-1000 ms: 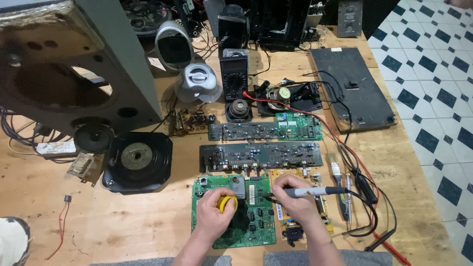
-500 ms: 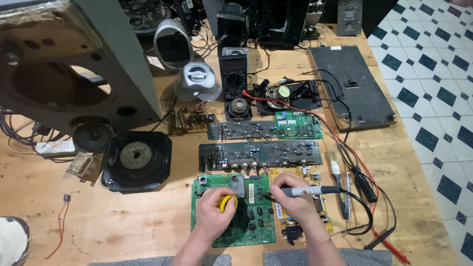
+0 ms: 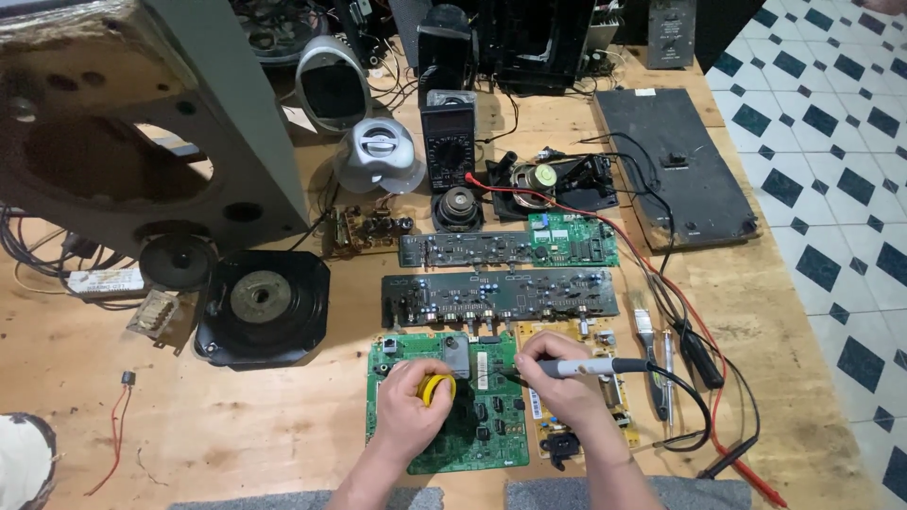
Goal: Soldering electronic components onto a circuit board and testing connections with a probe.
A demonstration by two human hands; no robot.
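While both wrists rest on the green circuit board [image 3: 491,430], left hand [image 3: 408,408] fingers curled round yellow reel [image 3: 436,388], right hand [image 3: 557,382] pinching soldering iron [image 3: 590,367].

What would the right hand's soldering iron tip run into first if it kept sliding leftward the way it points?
Probably the yellow reel held in the left hand; the right hand aims its soldering iron across the green circuit board. Depth is unclear.
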